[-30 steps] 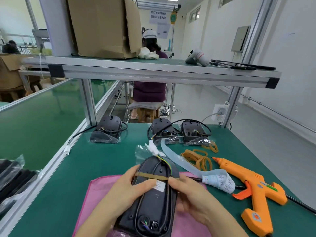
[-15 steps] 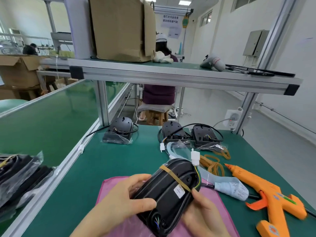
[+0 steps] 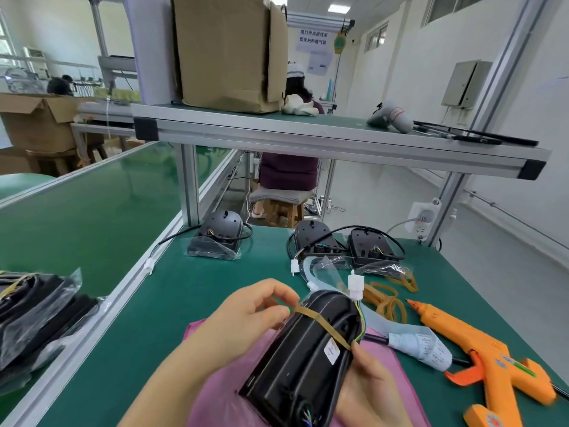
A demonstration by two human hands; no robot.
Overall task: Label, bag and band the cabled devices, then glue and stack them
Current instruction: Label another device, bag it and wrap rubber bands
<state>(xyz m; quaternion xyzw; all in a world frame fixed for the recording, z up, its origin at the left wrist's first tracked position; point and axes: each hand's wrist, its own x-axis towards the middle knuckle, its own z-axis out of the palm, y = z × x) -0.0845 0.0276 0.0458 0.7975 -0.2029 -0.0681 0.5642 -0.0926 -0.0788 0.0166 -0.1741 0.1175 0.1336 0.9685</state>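
1. Left hand: bare, with slim fingers; the forearm is bare down to the lower edge of the view.
2. Right hand: bare too, wrist uncovered.
3. Upper arms lie out of view, so clothing cannot be told.

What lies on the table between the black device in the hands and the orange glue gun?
In the head view, a label strip and loose rubber bands lie there.

I get bright, even light from ceiling panels and high windows. Straight posts bow toward the edges, and the glue gun blurs slightly.
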